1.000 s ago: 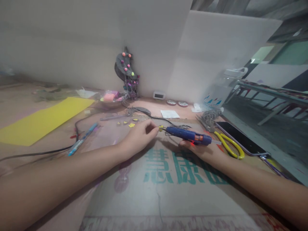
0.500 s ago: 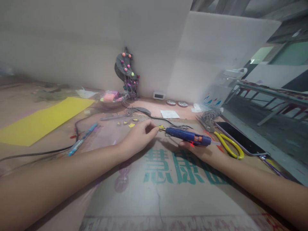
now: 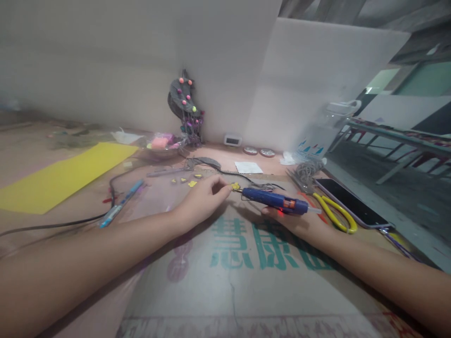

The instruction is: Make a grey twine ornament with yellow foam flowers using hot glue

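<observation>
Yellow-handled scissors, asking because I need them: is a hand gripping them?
No, the yellow-handled scissors lie ungripped beside the phone.

This looks like a craft room or small workshop. The table [image 3: 220, 153] has making things on it: a glue gun [image 3: 275, 200], scissors [image 3: 336, 212], string [image 3: 307, 171], a pen [image 3: 122, 203] and a big yellow paper [image 3: 66, 179]. A grey moon [image 3: 180, 96] with little bright balls stands by the wall [image 3: 123, 65]. Off to the right are a long table [image 3: 401, 136], red stools [image 3: 424, 158] and a plain grey floor [image 3: 416, 202]. I can't tell if it is in a school or a home.
</observation>
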Motion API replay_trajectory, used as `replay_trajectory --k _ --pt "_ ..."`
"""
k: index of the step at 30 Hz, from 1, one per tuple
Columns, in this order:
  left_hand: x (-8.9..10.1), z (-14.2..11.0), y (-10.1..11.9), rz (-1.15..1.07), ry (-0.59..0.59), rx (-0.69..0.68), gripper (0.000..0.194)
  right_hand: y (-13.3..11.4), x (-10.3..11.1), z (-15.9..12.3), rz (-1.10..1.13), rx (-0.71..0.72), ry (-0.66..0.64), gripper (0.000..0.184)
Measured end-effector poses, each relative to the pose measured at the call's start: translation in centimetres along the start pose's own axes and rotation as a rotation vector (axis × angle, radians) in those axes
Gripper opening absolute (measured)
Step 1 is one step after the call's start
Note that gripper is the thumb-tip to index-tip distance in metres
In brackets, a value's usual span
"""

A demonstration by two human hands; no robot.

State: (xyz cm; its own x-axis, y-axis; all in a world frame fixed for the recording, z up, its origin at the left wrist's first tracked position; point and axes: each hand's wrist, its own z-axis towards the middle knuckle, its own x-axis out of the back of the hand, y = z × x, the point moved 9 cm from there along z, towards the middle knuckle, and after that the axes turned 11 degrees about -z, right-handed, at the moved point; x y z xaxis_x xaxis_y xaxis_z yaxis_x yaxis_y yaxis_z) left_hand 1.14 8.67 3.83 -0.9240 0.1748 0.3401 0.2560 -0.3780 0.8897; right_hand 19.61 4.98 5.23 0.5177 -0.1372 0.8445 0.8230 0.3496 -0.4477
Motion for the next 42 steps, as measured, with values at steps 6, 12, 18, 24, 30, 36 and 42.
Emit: replay_trajectory --k 6,12,18,24,30,36,42 --pt "0.0 0.0 -0.1 -0.022 0.001 0.005 0.020 -0.2 0.2 0.0 -0.030 0.008 0.003 0.014" --pt "0.0 0.1 -0.4 -0.054 0.006 0.019 0.021 -0.4 0.4 0.0 -0.107 0.005 0.006 0.014" --pt "0.0 0.1 -0.6 -0.070 0.002 0.026 0.021 -0.3 0.5 0.0 -0.122 0.007 0.029 0.018" --pt "0.0 0.2 -0.4 -0.069 0.001 0.027 0.021 0.1 0.7 -0.1 -0.167 0.011 0.054 0.018" --pt "0.0 0.2 -0.5 -0.077 0.003 0.018 0.020 0.1 0.8 0.0 -0.177 0.002 0.069 0.019" --pt "0.0 0.2 -0.6 -0.084 0.003 0.022 0.018 0.3 0.6 0.0 -0.144 -0.009 0.052 0.019" --pt "0.0 0.1 -0.3 -0.081 -0.007 0.022 0.019 0.8 0.4 0.1 -0.154 -0.019 0.044 0.019"
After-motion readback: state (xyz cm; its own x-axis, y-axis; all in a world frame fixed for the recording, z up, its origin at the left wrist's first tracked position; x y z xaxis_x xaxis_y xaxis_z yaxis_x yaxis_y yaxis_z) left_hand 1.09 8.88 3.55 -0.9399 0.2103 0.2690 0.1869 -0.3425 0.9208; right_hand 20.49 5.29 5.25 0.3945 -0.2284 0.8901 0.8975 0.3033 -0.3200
